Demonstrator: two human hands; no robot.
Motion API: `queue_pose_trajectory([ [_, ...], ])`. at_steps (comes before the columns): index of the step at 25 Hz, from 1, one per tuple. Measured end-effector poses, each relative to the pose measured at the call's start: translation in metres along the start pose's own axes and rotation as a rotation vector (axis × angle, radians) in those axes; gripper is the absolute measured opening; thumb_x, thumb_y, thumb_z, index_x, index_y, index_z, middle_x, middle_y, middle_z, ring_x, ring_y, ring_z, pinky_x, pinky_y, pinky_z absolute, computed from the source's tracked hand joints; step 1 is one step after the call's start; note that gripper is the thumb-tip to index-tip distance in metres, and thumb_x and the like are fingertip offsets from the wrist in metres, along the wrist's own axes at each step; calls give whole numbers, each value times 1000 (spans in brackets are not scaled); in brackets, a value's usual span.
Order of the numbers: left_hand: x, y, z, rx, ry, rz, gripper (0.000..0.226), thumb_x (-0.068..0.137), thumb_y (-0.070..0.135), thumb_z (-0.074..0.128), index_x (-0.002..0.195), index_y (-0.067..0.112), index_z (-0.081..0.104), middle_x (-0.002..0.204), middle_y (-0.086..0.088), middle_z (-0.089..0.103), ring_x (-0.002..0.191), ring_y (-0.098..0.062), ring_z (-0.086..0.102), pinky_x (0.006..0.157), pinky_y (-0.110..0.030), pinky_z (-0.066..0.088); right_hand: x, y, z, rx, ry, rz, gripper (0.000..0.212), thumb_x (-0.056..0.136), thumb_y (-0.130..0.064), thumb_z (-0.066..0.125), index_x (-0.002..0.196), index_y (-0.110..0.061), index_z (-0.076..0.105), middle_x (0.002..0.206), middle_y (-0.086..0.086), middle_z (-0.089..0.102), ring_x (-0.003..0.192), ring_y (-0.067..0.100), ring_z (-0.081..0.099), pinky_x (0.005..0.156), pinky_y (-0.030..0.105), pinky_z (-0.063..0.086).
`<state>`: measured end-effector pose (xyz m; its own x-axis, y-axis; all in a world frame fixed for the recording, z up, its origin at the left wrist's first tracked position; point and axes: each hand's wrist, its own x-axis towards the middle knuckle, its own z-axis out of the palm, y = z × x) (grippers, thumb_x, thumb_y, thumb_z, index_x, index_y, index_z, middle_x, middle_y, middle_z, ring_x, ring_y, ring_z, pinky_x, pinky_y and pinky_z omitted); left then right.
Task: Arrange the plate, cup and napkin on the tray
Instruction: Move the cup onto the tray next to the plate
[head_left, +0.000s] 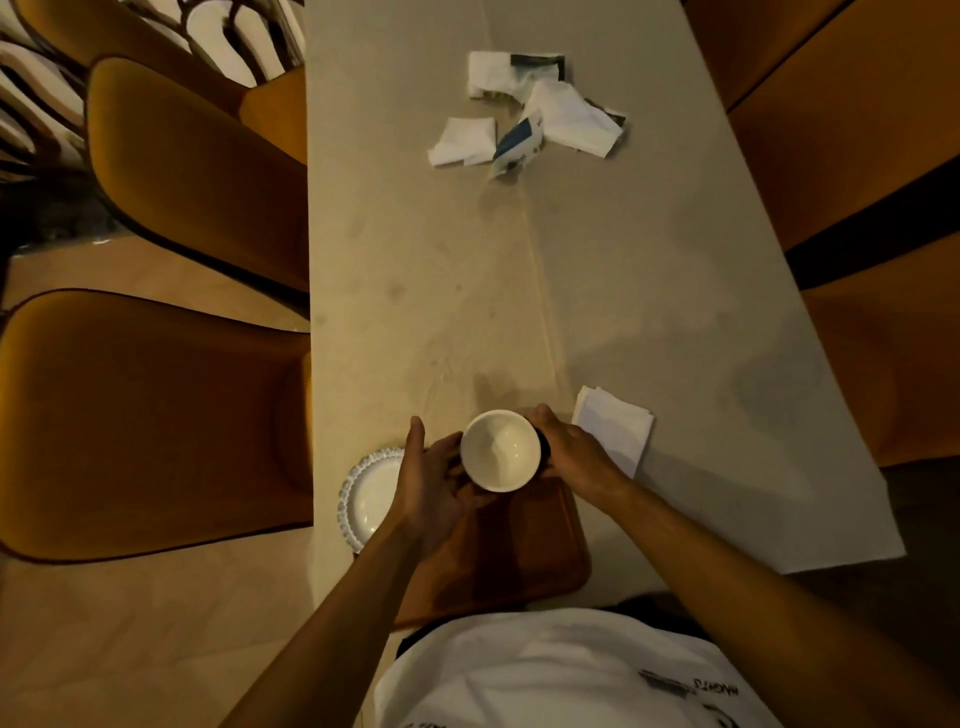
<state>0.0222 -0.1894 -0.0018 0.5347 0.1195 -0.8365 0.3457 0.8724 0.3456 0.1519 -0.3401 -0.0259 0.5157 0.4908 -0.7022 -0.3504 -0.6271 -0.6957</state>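
A long pale table (649, 291) fills the middle of the view, running away from the person, with mustard-coloured chairs (171, 171) lined up along both of its long sides. At the near end of the table lies a brown tray (524, 551), and everything else is placed here relative to that tray.

The person's white T-shirt (550, 670) shows just below the tray's near edge; it carries dark print, seen upside down from this angle, and only a fragment that looks like "NIGHTS" can be made out (the rest is too small and cut off to read).

Left of the tray, touching or slightly overlapping its left edge, sits a white plate (366, 496) with a beaded rim, partly hidden by the left forearm. Right of the tray's far corner lies a folded white napkin (615, 428), just beside the right wrist.

Over the tray's far edge, a white cup (500, 450) is held between both hands, its mouth facing the camera. The left hand (434, 480) cups its left side and underside with fingers curled; the right hand (571, 452) is wrapped around its right side.

Well beyond the tray, near the table's far end, lies a loose scatter of crumpled white napkins and torn wrappers (530, 111) with dark blue-green printing, its lettering unreadable.
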Motion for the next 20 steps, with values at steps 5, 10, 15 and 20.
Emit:
queue_pose_trajectory([
  [5, 2, -4, -5, -47, 2, -5, 85, 88, 75, 29, 139, 10, 49, 136, -16, 52, 126, -39, 49, 103, -64, 41, -2, -3, -1, -1, 21, 7, 55, 94, -66, 27, 126, -36, 59, 126, 0, 64, 108, 19, 61, 93, 44, 57],
  [10, 4, -7, -8, -23, 32, -2, 82, 87, 75, 31, 134, 11, 53, 134, -15, 54, 124, -39, 50, 102, -65, 41, -4, 2, 3, -9, 34, 2, 54, 93, -67, 26, 124, -37, 59, 122, 0, 65, 102, 17, 63, 91, 41, 58],
  [15, 2, -13, -5, -12, 35, -13, 77, 89, 74, 30, 131, 15, 57, 130, -14, 57, 121, -37, 53, 97, -61, 48, -4, 11, 3, -25, 37, 34, 61, 87, -73, 27, 125, -37, 59, 120, 0, 65, 105, 20, 63, 90, 42, 59],
  [20, 1, -14, -7, 7, 43, -17, 76, 89, 74, 27, 129, 17, 59, 131, -14, 58, 122, -37, 52, 96, -59, 49, -4, 17, -1, -216, 28, -32, 34, 102, -42, 39, 133, -32, 47, 134, 2, 58, 118, 20, 57, 88, 30, 57],
])
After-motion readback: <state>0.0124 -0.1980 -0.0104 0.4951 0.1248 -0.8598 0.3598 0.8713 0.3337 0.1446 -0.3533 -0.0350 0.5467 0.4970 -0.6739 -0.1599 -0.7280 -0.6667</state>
